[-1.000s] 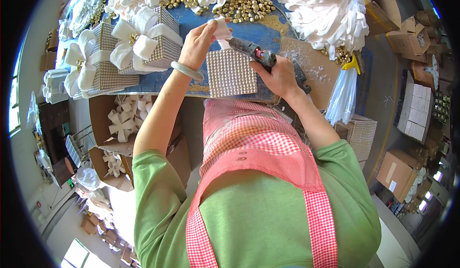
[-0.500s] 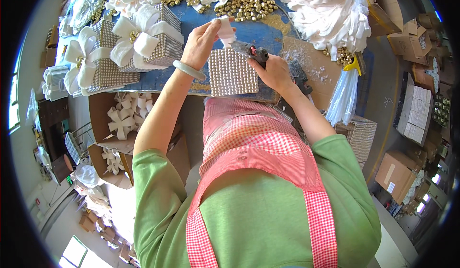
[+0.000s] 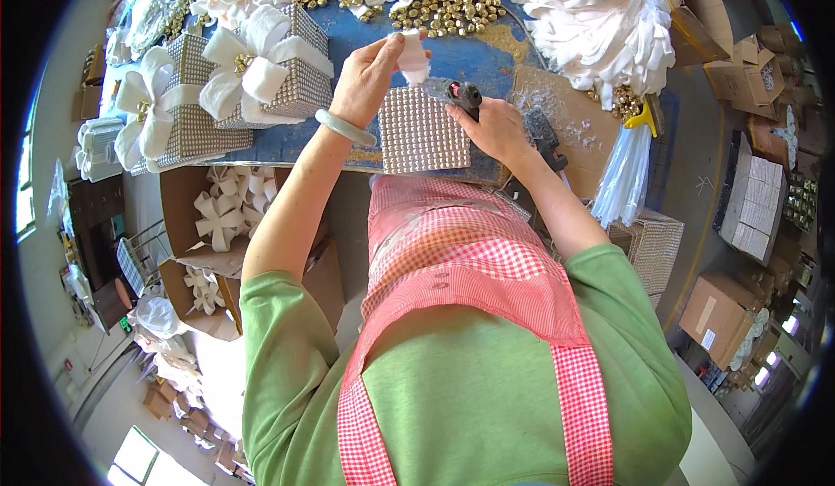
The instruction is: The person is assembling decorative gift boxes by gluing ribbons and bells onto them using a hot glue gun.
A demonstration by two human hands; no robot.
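Note:
My left hand [image 3: 370, 73] pinches a strip of white fabric [image 3: 414, 62] above the far edge of a box covered in pearl-like beads [image 3: 424, 134]. In my right hand [image 3: 500, 129] is a dark glue gun [image 3: 461, 95], its nozzle end pointing left, close to the strip's lower end. Whether the nozzle touches the fabric I cannot tell. The beaded box lies at the near edge of the blue table [image 3: 348, 151], in front of my apron.
Beaded boxes with white bows [image 3: 243, 69] stand at the left. Small gold bells [image 3: 448, 9] and heaps of white fabric [image 3: 600, 25] lie at the back. Cardboard [image 3: 574, 129] and a yellow-clipped bundle of clear plastic [image 3: 622, 173] are on the right. A carton of bows [image 3: 226, 212] sits below left.
The glue gun has shifted slightly up and left with my right hand. The fabric strip in my left hand has turned a little, its lower end hanging more to the right.

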